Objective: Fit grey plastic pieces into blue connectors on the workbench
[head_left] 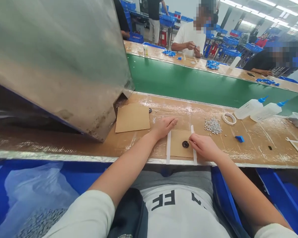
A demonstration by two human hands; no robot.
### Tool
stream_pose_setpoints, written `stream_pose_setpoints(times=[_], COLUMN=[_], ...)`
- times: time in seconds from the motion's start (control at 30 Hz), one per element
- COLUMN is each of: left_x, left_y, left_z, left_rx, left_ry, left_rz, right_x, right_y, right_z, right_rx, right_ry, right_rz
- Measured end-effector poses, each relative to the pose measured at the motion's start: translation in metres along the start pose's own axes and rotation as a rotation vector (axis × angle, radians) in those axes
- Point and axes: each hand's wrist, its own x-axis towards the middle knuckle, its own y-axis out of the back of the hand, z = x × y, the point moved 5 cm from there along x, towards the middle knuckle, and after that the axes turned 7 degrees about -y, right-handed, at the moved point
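A small black disc [185,144] lies on a square of brown cardboard [177,152], which has white tape strips down its two sides. My right hand [204,146] is at the disc's right edge, thumb and fingers pinched together; whatever is between them is too small or hidden to make out. Beyond the cardboard's left corner, my left hand [164,127] rests on the table with its fingers loosely curled together, and nothing shows in it. A pile of small grey pieces [213,126] lies to the right of both hands.
A larger cardboard sheet [132,118] lies left, beside a big metal housing [89,66]. Rightward are a tape roll [228,118], a blue piece [239,138] and two white bottles [249,108]. Blue bins [89,172] sit below the table edge. People work across the green belt [178,77].
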Motion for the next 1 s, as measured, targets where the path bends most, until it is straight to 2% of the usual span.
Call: stream_pose_setpoints(times=[0.3,0.6,0.77,1.0], left_x=[0.001,0.001,0.001,0.001], left_y=[-0.004,-0.005,-0.004,-0.004], left_z=[-0.006,-0.007,-0.007,-0.007], left_rx=[-0.04,-0.044,-0.059,-0.074], left_ry=[0.041,0.064,0.083,0.08], left_rz=[0.006,0.004,-0.015,-0.014], right_x=[0.01,0.014,0.014,0.011], right_y=[-0.008,-0.009,-0.007,-0.007], right_z=[-0.014,-0.022,-0.02,-0.021], right_rx=[-0.263,-0.237,-0.247,-0.243], right_ry=[0.073,0.097,0.066,0.104], right_rz=[-0.059,-0.09,-0.055,-0.05])
